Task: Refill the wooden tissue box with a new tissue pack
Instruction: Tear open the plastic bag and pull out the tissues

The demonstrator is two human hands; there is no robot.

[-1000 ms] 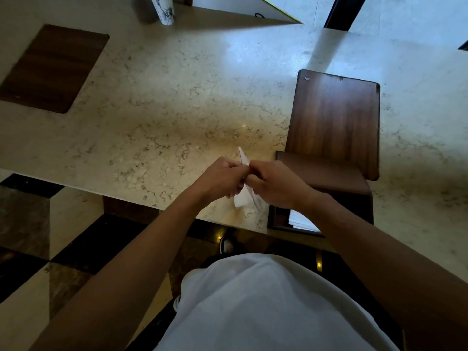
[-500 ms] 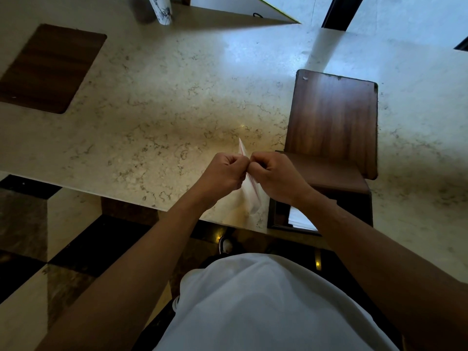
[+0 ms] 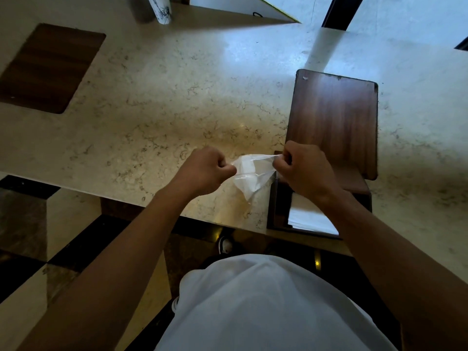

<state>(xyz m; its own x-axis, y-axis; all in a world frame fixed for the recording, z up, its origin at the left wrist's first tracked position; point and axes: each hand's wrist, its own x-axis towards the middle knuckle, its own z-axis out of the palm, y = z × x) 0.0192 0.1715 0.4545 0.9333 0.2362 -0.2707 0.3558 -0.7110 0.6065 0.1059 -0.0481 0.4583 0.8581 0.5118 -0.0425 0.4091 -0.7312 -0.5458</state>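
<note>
A clear plastic tissue wrapper (image 3: 252, 174) is stretched between my two fists above the marble counter (image 3: 177, 110). My left hand (image 3: 205, 169) pinches its left edge and my right hand (image 3: 305, 169) pinches its right edge. Under my right wrist stands the dark wooden tissue box (image 3: 276, 211) at the counter's front edge, open on top, with white tissues (image 3: 309, 216) lying inside. Its flat wooden lid (image 3: 334, 117) lies on the counter just behind the box.
A dark wooden inset panel (image 3: 48, 67) sits in the counter at the far left. A white patterned cylinder (image 3: 159, 8) stands at the back. The counter's front edge runs under my forearms, with checkered floor tiles (image 3: 38, 236) below.
My fists were touching, pinching the wrapper folded flat and edge-on. They have pulled apart sideways, and the wrapper is spread open between them.
</note>
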